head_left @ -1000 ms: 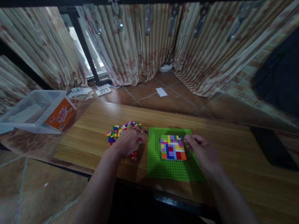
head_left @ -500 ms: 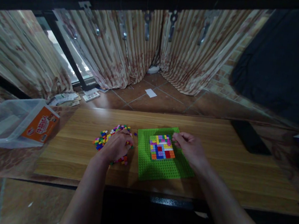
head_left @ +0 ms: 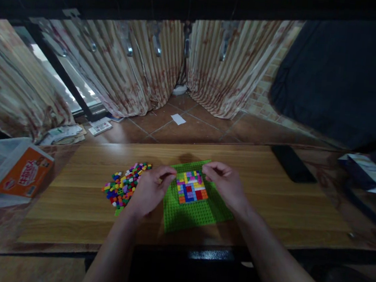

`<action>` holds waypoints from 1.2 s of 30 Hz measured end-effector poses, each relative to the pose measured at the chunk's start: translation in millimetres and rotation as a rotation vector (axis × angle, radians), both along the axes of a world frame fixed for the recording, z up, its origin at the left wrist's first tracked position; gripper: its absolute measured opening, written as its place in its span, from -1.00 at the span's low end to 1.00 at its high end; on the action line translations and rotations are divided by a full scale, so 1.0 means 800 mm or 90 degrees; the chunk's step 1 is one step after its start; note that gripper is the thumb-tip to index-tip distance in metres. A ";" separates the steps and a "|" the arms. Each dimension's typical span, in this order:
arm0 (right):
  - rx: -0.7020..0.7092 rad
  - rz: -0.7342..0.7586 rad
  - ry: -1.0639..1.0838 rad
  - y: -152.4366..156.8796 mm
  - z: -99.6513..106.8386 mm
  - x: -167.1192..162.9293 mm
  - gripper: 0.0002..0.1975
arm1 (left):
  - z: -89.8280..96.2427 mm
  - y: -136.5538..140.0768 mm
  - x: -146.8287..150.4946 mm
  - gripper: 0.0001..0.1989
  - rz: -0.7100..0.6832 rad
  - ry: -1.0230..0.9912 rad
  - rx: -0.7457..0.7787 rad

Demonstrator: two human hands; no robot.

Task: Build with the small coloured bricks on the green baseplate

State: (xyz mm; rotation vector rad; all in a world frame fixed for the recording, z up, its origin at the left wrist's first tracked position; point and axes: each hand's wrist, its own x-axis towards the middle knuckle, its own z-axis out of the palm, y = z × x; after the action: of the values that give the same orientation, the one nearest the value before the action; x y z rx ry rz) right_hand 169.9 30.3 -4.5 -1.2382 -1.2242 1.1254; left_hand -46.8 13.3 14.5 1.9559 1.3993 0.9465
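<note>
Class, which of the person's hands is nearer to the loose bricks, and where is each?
Left. The left hand is just right of the loose bricks; the right hand is farther off, at the right edge of the green board.

Left hand (head_left: 152,188) and right hand (head_left: 225,184) bare; wrists (head_left: 246,211) bare too. Left forearm (head_left: 114,249) and right forearm (head_left: 273,255) uncovered as far as visible, widening from wrist. Below near edge of desk (head_left: 285,203), between them, black area (head_left: 194,279): clothing or shadow, cannot tell.
</note>
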 end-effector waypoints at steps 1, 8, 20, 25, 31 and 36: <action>0.012 0.023 0.018 -0.002 0.002 -0.003 -0.79 | -0.001 -0.001 0.009 -0.86 0.000 -0.036 0.001; 0.111 0.156 0.027 -0.018 0.013 -0.014 -0.84 | -0.010 -0.003 0.048 -0.75 -0.031 -0.325 -0.109; 0.174 0.171 -0.126 -0.024 0.020 -0.005 -0.89 | -0.005 0.001 0.062 -0.65 -0.021 -0.419 -0.179; 0.097 0.065 -0.157 -0.013 0.012 0.015 -0.89 | -0.010 0.003 0.055 -0.72 0.024 -0.349 -0.113; -0.017 0.018 -0.242 -0.005 -0.002 0.030 -0.90 | -0.024 0.012 0.035 -0.75 0.220 -0.123 -0.054; -0.015 0.051 -0.245 -0.009 -0.009 0.015 -0.91 | -0.030 0.012 0.031 -0.69 0.207 0.026 -0.106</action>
State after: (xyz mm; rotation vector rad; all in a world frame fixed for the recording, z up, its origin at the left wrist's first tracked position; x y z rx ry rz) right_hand 182.1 23.2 -11.5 -1.4805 -1.5609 0.9875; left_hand -22.2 22.9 -9.7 1.6639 1.7955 0.8999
